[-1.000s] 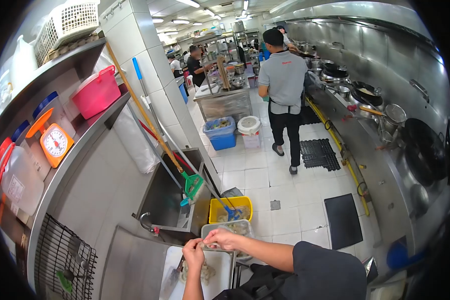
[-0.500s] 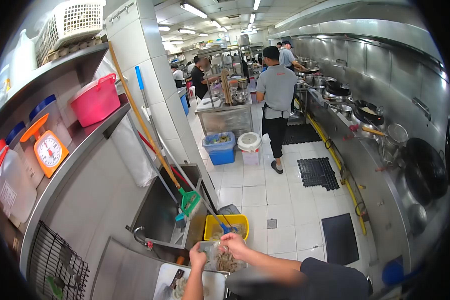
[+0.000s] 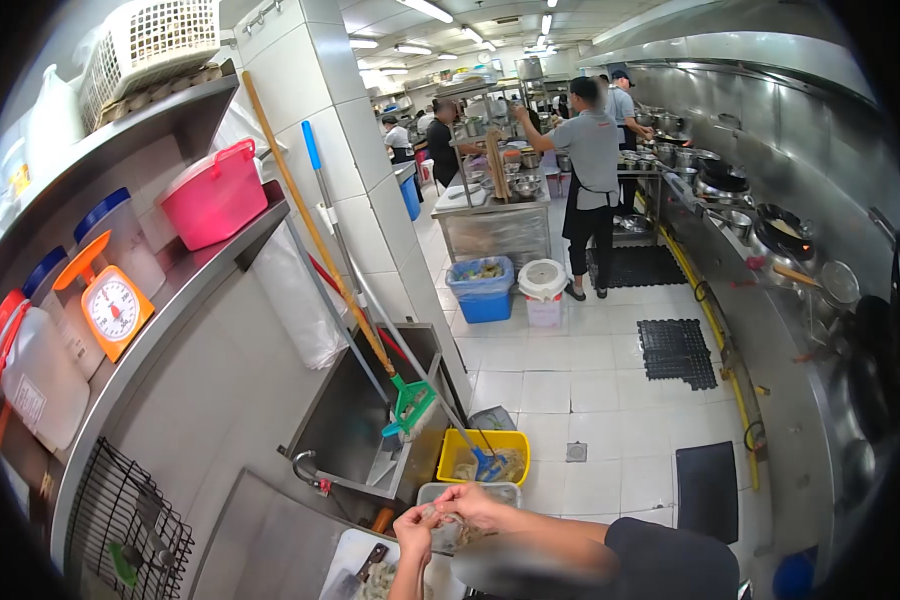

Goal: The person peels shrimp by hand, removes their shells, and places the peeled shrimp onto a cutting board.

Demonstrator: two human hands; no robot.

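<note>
My left hand (image 3: 413, 530) and my right hand (image 3: 470, 507) meet at the bottom middle, fingers pinched together. Between their fingertips is a small greyish shrimp (image 3: 431, 513), partly hidden by the fingers. Just beneath and beyond them stands a tub (image 3: 515, 492) with more raw shrimps (image 3: 467, 535) in it. A white cutting board (image 3: 344, 556) lies below my left forearm. On it rest a dark-handled knife (image 3: 374, 556) and a pile of pale shrimps (image 3: 379, 580).
A yellow bin (image 3: 525, 450) stands on the floor beyond the tub. To its left is a steel sink (image 3: 335, 440) with a broom (image 3: 407, 405) and other poles leaning there. An orange scale (image 3: 115, 308) sits on the left shelf. A co-worker (image 3: 592, 165) stands farther ahead, arm raised.
My hands have come together; the right moved up to the left, bringing the shrimp between both. The view has shifted left. The co-worker in grey has turned and raised an arm.
</note>
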